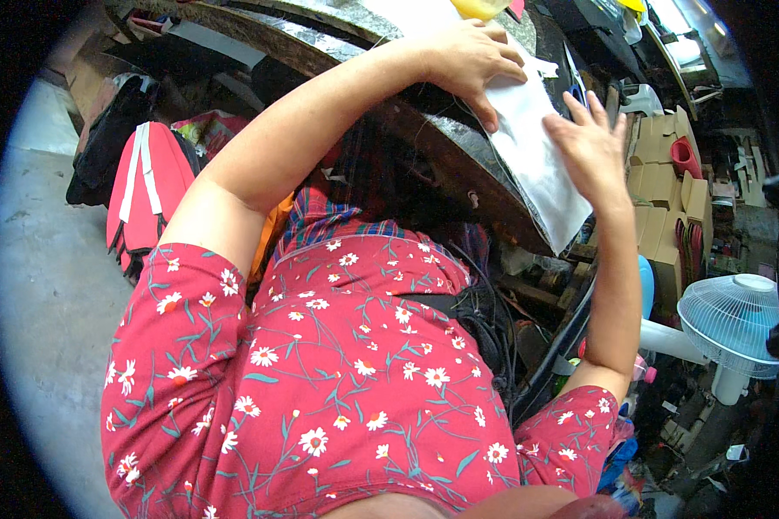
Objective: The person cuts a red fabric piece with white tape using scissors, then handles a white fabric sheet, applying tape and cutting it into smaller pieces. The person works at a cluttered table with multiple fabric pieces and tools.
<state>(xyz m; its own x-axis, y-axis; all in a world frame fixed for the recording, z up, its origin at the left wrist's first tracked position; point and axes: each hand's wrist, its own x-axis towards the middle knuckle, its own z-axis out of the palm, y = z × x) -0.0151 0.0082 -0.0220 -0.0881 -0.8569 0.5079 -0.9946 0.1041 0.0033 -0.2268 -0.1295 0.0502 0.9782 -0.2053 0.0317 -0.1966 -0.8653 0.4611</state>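
A white, slightly shiny piece of sheet material [537, 160] lies on the worktable [441, 147], with one corner hanging past the near edge. My left hand [472, 65] rests across its far part, fingers spread and thumb down along the left edge. On the right side, my right hand [590, 156] touches the sheet with the palm side, its fingers stretched apart and pointing away from me. Whether the sheet is one layer or several, I cannot tell. Something yellow [480, 7] sits just beyond my left hand, cut off by the frame.
Cardboard boxes [662, 216] and a red roll [685, 157] stand to the right. Nearer on that side is a white caged fan [731, 324]. Red bags with white straps [147, 186] are at the left above the grey floor [52, 329]. Dark cables [498, 346] hang beside my waist.
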